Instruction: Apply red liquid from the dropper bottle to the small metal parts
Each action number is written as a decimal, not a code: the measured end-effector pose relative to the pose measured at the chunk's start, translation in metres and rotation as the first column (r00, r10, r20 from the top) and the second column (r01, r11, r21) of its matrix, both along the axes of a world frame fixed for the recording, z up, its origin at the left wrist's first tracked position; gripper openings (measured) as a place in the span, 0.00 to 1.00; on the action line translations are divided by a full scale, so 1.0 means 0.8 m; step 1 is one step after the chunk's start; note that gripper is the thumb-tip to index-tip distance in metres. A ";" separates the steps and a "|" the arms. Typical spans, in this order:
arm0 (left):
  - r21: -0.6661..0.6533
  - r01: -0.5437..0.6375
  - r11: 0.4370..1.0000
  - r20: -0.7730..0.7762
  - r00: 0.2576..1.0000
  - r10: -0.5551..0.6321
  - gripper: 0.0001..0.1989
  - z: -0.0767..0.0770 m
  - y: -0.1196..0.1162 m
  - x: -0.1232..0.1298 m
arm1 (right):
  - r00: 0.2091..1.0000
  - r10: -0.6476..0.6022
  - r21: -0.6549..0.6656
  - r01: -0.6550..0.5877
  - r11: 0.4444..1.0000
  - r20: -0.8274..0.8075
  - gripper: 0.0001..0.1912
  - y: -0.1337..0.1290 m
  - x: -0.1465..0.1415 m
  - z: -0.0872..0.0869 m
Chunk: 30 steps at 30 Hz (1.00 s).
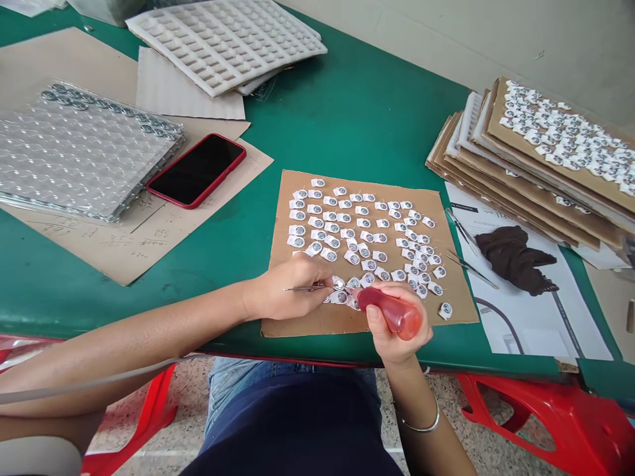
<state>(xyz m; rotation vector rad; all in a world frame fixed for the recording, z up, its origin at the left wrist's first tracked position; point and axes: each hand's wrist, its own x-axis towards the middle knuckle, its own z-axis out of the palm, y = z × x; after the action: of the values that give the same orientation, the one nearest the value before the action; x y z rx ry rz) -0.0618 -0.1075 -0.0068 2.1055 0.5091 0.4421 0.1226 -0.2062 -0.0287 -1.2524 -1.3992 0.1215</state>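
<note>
Left hand (288, 288) holds tweezers (302, 288), right hand (394, 328) grips a red squeeze bottle (389, 312). A slip could scatter the small white tags (362, 231) on cardboard (459, 294).

We identify the person's upper garment, a dark navy cloth garment (292, 433), as plain, with no marking that we can resolve from this view. Beneath and on either side of it we observe light blue denim trousers (223, 387), faded in tone and lightly creased across the lap. We record one worn item on the arms: a thin silver-coloured bangle (423, 420), a simple round band at the right wrist (404, 377). The left forearm (133, 337) is bare to the wrist, with no sleeve over it. A thin grey cord (99, 379) crosses it; we cannot determine whether this cord belongs to the person.
</note>
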 end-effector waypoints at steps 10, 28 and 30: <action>0.007 -0.013 1.000 -0.034 0.999 0.013 0.06 0.003 0.001 0.001 | 1.000 0.006 0.018 -0.006 1.000 0.024 0.15 0.000 0.001 0.000; -0.027 -0.025 0.999 -0.021 0.999 0.024 0.07 0.006 0.003 0.003 | 0.999 0.002 -0.005 -0.002 1.000 0.041 0.14 -0.001 0.001 0.001; -0.035 -0.031 0.999 -0.032 0.999 0.030 0.07 0.006 0.004 0.003 | 0.999 0.007 -0.010 -0.007 1.000 0.041 0.13 -0.001 0.000 0.002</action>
<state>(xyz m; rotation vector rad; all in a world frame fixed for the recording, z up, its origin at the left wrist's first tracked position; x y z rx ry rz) -0.0596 -0.1044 -0.0019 2.0760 0.5645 0.4151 0.1229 -0.2067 -0.0268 -1.2647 -1.4400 0.1078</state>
